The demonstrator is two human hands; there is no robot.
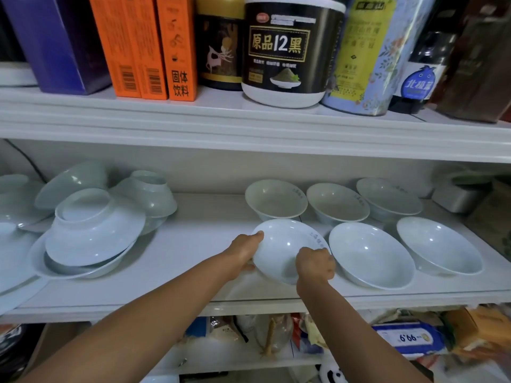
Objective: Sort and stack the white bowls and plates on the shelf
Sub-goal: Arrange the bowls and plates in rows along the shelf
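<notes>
A white bowl point(279, 246) sits at the front middle of the white shelf point(193, 239), tilted toward me. My left hand point(244, 251) grips its left rim and my right hand point(315, 262) grips its near right rim. Two more bowls point(370, 254) point(439, 244) stand to its right in the front row. Behind them a back row holds three upright bowls point(276, 199) point(337, 201) point(390, 199). At the left lies a jumbled pile of upturned bowls point(91, 230) point(149, 193) on a plate point(38, 261).
The upper shelf carries boxes point(143, 45), a black canister point(287, 51) and tins. A metal container point(456, 199) sits at the far right of the bowl shelf. Packets and bags point(409, 338) fill the shelf below. More plates point(13, 208) crowd the left edge.
</notes>
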